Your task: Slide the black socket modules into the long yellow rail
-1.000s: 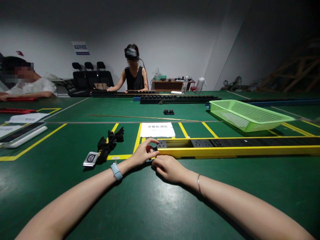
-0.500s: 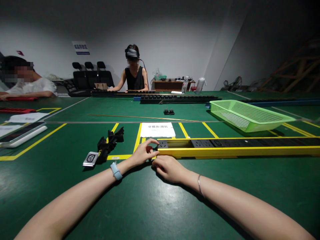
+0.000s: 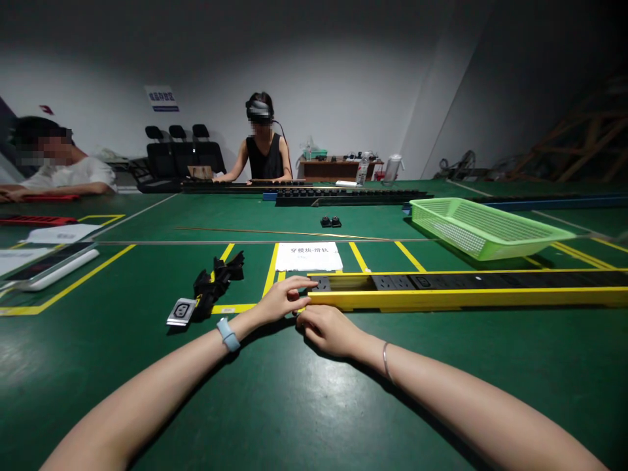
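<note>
A long yellow rail (image 3: 441, 300) lies across the right side of the green table, its channel holding black socket modules (image 3: 395, 282). At its left end sits one socket module (image 3: 321, 283), with a gap between it and the others. My left hand (image 3: 287, 297) is curved around that end, index finger over the module's top and thumb by the rail's front edge. My right hand (image 3: 330, 330) is closed at the rail's front left corner, its fingers curled against it; the fingertips are partly hidden. Left of my hands lies a pile of black modules (image 3: 210, 286) beside a silver-faced socket (image 3: 181, 313).
A light green basket (image 3: 483, 229) stands behind the rail. A paper label (image 3: 309, 256) and a thin rod (image 3: 275, 233) lie beyond my hands. Two small black parts (image 3: 330, 222) sit farther back. A phone-like device (image 3: 53, 267) lies left. Two people work across the table.
My left index finger has reached farther right over the end socket module, which sits slightly farther into the rail. My right hand stays at the rail's corner. The view has shifted slightly.
</note>
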The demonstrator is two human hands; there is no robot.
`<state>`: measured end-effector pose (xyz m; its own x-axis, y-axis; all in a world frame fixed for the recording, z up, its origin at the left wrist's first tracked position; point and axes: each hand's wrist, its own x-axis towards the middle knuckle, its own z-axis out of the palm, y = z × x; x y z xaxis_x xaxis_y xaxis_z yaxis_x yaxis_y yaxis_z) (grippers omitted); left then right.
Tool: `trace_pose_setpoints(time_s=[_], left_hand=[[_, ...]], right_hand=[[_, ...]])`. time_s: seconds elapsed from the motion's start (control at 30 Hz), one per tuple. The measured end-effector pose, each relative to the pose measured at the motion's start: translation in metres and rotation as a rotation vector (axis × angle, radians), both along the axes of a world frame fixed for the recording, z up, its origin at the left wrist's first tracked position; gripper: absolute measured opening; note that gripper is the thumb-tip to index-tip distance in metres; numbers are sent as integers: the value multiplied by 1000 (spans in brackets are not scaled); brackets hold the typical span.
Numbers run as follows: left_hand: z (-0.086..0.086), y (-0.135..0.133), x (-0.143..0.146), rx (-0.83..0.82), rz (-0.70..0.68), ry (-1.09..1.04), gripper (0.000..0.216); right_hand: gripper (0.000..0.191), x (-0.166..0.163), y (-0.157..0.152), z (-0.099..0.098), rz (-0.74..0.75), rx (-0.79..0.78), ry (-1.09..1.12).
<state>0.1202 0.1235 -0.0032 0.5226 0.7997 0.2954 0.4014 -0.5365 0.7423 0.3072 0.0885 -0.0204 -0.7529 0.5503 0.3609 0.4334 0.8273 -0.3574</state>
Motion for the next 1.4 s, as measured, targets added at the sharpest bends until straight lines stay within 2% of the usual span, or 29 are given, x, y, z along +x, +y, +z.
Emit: trace_pose_setpoints(time_s=[0.1, 0.27, 0.53, 1.07, 1.27, 1.4], left_hand=[[5, 0, -1, -33, -14, 64, 43], [14, -5, 0, 27, -14, 172, 47], [26, -6, 17, 39, -48, 257, 48], [34, 0, 44, 52, -109, 295, 48], [48, 3, 52, 13, -170, 401, 50], [57, 2, 56, 58, -156, 543, 54]], right_hand=[[15, 1, 0, 0, -2, 13, -1], [15, 2, -1, -2, -14, 30, -5], [13, 1, 0, -3, -50, 73, -61], [17, 3, 0, -2, -52, 32, -45], [19, 3, -1, 0, -16, 36, -23], [19, 4, 0, -2, -39, 32, -41]])
